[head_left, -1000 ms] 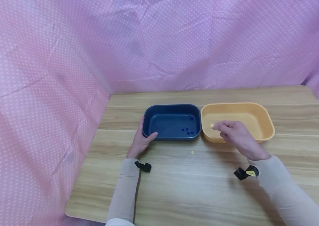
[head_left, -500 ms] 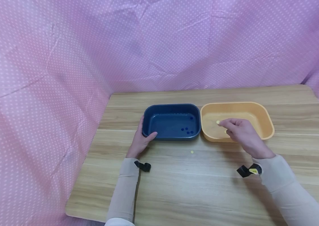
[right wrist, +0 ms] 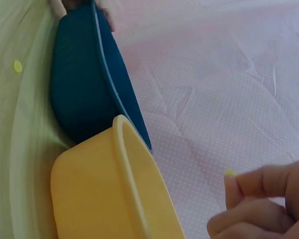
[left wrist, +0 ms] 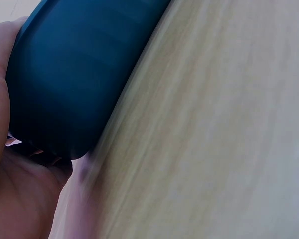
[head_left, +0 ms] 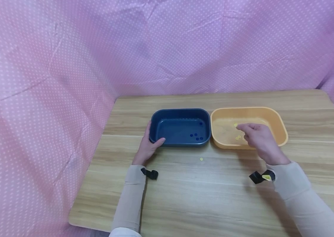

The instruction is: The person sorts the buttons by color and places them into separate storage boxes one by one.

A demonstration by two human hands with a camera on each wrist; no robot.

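Observation:
My left hand (head_left: 146,148) holds the left end of a dark blue plastic bin (head_left: 178,145), thumb over its front rim; the left wrist view shows the palm against the bin's end (left wrist: 74,84). Several small dark blue buttons (head_left: 195,134) lie in the bin's right part. Over the yellow bin (head_left: 245,108), my right hand (head_left: 258,139) pinches a small yellow button (right wrist: 229,172) between thumb and index finger, the other fingers curled. Below it, several yellow buttons (head_left: 237,138) lie on that bin's floor, some partly hidden by the hand. Another yellow button (head_left: 201,159) rests on the table in front of the bins.
Both bins stand side by side, nearly touching, on a wood-grain table (head_left: 184,197). A pink dotted cloth (head_left: 167,49) hangs behind the table and at both sides.
The right hand has moved right and slightly away over the yellow bin, button still pinched. More yellow buttons on the bin's floor now show. The left hand has stayed on the blue bin.

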